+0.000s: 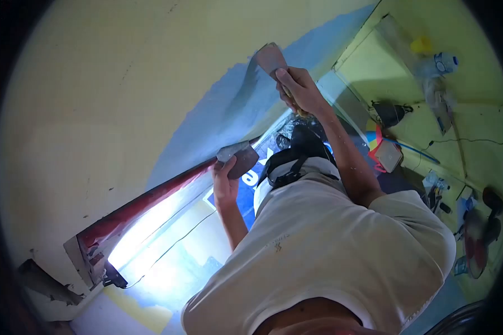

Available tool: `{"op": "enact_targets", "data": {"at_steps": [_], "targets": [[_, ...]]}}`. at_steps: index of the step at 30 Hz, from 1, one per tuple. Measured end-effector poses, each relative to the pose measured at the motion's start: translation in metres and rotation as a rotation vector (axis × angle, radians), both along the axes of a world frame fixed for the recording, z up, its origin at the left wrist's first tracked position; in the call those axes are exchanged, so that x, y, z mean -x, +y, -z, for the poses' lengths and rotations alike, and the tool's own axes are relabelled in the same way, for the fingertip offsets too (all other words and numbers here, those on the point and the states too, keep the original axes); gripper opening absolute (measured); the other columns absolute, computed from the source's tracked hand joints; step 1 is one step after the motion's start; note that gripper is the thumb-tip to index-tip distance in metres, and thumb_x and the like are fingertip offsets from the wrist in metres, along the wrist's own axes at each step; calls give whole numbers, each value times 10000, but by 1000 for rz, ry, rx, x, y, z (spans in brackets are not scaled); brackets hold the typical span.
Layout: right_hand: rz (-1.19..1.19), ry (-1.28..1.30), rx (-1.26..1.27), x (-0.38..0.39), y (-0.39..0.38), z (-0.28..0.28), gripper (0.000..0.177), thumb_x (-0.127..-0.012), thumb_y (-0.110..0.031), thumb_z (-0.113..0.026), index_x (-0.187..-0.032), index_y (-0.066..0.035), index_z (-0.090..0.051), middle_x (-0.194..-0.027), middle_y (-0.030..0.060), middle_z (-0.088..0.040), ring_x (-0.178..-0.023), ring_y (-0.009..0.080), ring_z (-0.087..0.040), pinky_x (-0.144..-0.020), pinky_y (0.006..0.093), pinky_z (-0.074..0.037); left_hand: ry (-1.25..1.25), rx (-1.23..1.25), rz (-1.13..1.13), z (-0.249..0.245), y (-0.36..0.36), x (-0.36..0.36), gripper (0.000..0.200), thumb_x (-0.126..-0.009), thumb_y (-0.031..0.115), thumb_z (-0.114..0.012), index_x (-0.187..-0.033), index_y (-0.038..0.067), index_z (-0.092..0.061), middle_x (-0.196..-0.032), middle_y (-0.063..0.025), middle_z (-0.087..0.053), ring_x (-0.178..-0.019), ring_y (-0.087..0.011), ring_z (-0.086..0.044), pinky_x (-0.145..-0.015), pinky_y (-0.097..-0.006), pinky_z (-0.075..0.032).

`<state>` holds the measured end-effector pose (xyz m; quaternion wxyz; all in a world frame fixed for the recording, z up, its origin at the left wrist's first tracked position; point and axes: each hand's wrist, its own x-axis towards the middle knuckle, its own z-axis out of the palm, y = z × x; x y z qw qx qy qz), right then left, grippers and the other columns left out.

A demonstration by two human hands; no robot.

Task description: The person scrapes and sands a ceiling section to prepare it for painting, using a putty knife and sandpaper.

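My right hand (300,90) is closed around a putty knife (270,58), its wide blade against or very close to the wall (123,67), where a blue-grey patch (207,123) meets cream paint. Part of a yellowish handle shows below the fist. Lower and to the left, my left hand (224,181) grips a flat grey-brown blade (242,161), which looks like a second scraper; its handle is hidden. That blade is held near the lower edge of the patch, by a dark red ledge (151,198).
A bright light (128,243) shines beneath the ledge, with a cable hanging nearby. At right are a plastic bottle (445,63), a dark bag (390,113), a red-edged pale object (387,156) and assorted clutter along the far wall.
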<state>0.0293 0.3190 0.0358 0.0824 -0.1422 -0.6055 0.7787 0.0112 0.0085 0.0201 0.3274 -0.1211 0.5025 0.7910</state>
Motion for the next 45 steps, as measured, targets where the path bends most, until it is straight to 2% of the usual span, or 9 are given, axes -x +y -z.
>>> {"op": "enact_targets", "data": {"at_steps": [2, 5, 8, 17, 20, 28, 36, 41, 45], "targets": [[15, 29, 46, 4, -4, 14, 503, -1013, -460, -467, -818, -1, -534, -520, -1, -452, -367, 78, -409, -340, 250, -333, 5, 5, 1, 2, 0, 2, 251, -868, 4, -628, -1112, -51, -615, -1086, -129, -674, -1004, -225, -666, -926, -337, -517], [23, 37, 18, 8, -11, -11, 530, -1004, -489, -470, -804, -2, -535, -512, -3, -448, -366, 76, -413, -333, 252, -328, -21, -36, -71, 10, 0, 1, 259, -854, -29, -640, -1110, -44, -609, -1068, -151, -679, -966, -246, -683, -886, -361, -551], [-6, 31, 15, 4, -1, 14, 509, -1016, -464, -457, -786, -14, -515, -532, 20, -474, -372, 87, -430, -330, 245, -344, -15, -7, -15, 7, -6, 4, 250, -855, -18, -644, -1103, -40, -616, -1085, -144, -674, -980, -246, -677, -894, -358, -541], [33, 35, 49, 4, -8, -15, 521, -1016, -482, -445, -779, -22, -507, -492, 16, -438, -351, 96, -408, -336, 254, -336, -11, 36, -44, 0, 2, 3, 174, -863, -14, -635, -1036, -35, -625, -1030, -133, -682, -950, -236, -682, -886, -363, -546], [-2, 83, 20, 10, -7, -3, 518, -1017, -479, -444, -787, -19, -502, -493, 12, -430, -350, 95, -405, -326, 254, -330, -16, -1, -19, 6, -4, 5, 257, -848, -39, -642, -1103, -52, -610, -1074, -160, -679, -973, -252, -684, -903, -372, -538], [-21, 118, 26, 11, -14, 10, 487, -1023, -437, -460, -786, -14, -504, -522, 5, -434, -369, 77, -395, -332, 242, -322, -12, 40, -39, 6, -6, 7, 248, -852, -32, -645, -1096, -37, -604, -1065, -145, -672, -962, -235, -681, -877, -350, -552], [8, 8, 10, 3, -17, 21, 474, -1028, -417, -454, -793, -9, -509, -518, 0, -427, -382, 77, -411, -340, 249, -330, -22, 45, -55, 8, -6, 15, 231, -845, -48, -648, -1071, -51, -599, -1036, -150, -675, -941, -244, -683, -869, -371, -556], [-15, 54, 30, 5, -22, 2, 482, -1029, -418, -448, -799, -1, -525, -491, 0, -428, -359, 86, -403, -346, 252, -341, 26, 34, -44, 17, -10, 17, 203, -841, -40, -654, -1036, -32, -599, -1045, -138, -656, -944, -254, -673, -878, -391, -549], [-5, 24, 12, 7, -18, 6, 489, -1031, -411, -447, -786, 3, -532, -482, -3, -426, -358, 86, -414, -353, 252, -348, 16, 55, -46, -6, 7, 18, 168, -841, -41, -652, -1002, -25, -609, -1007, -130, -665, -934, -251, -675, -877, -390, -549]]}}
